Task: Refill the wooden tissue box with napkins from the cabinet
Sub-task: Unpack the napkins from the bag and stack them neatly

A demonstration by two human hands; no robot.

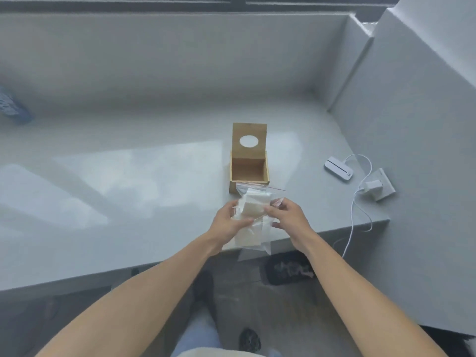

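Note:
The wooden tissue box (249, 173) stands on the white counter with its hinged lid (249, 140) raised upright; the lid has an oval hole, and the inside looks empty. Just in front of the box, over the counter's near edge, both hands hold a clear zip bag of white napkins (255, 202). My left hand (230, 222) grips the bag's left side. On the bag's right side my right hand (289, 217) pinches the plastic. The bag's lower part hangs between my hands.
The white counter (128, 176) runs left and ends at a corner on the right. A small white device (338, 171), its cable and a plug in a socket plate (378, 186) lie at the right. A blue object (13, 105) sits at far left. A wall panel (412, 99) rises at right.

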